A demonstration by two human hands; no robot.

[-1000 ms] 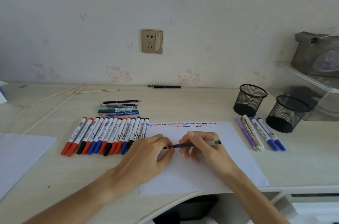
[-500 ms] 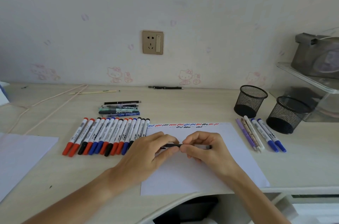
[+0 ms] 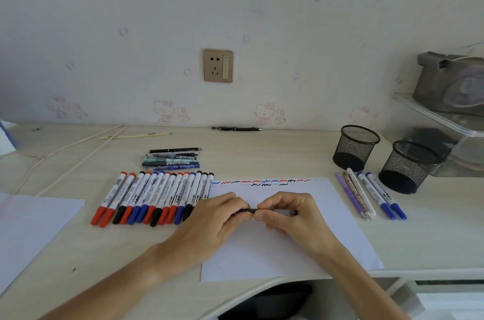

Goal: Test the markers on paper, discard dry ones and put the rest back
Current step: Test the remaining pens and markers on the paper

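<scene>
Both hands hold one dark pen level above the test paper.

Head view: the left hand (image 3: pixel 209 220) pinches the left end of the dark pen (image 3: pixel 248 211) with curled fingers; the right hand (image 3: pixel 290 212) grips its right portion, fingers curled round the barrel. The pen lies horizontal over the upper middle of the paper (image 3: pixel 275 254). Coloured scribbles (image 3: pixel 262 182) run along the paper's far edge. A row of capped markers (image 3: pixel 154 196) lies just left of the paper; five pens (image 3: pixel 370 195) lie right of it, near two mesh cups (image 3: pixel 356 148).
</scene>
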